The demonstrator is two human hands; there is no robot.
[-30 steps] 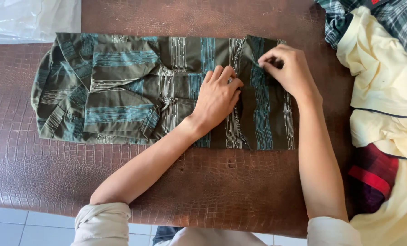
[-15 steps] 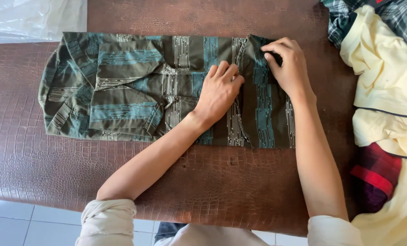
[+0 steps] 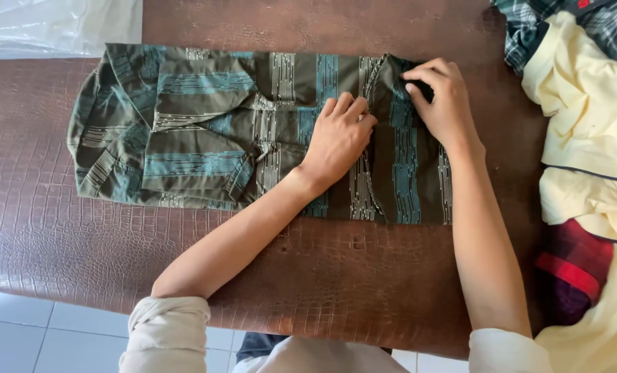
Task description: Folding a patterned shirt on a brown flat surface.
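An olive-green shirt with teal and white striped panels (image 3: 205,131) lies folded lengthwise across a brown, crocodile-textured table (image 3: 336,276). My left hand (image 3: 337,138) lies flat on the middle of the shirt, fingers together, pressing it down. My right hand (image 3: 443,103) is at the shirt's upper right corner, fingers curled and pinching a fold of the fabric there. The collar end of the shirt is at the left.
A heap of clothes sits at the right edge: a pale yellow garment (image 3: 585,117), a dark plaid shirt (image 3: 564,21) and a red plaid piece (image 3: 574,266). A clear plastic bag (image 3: 53,24) lies at the top left. White floor tiles (image 3: 39,331) show below the table.
My right hand has slid slightly along the shirt's top right corner and closed tighter on the fold. My left hand stays pressed on the shirt's middle.
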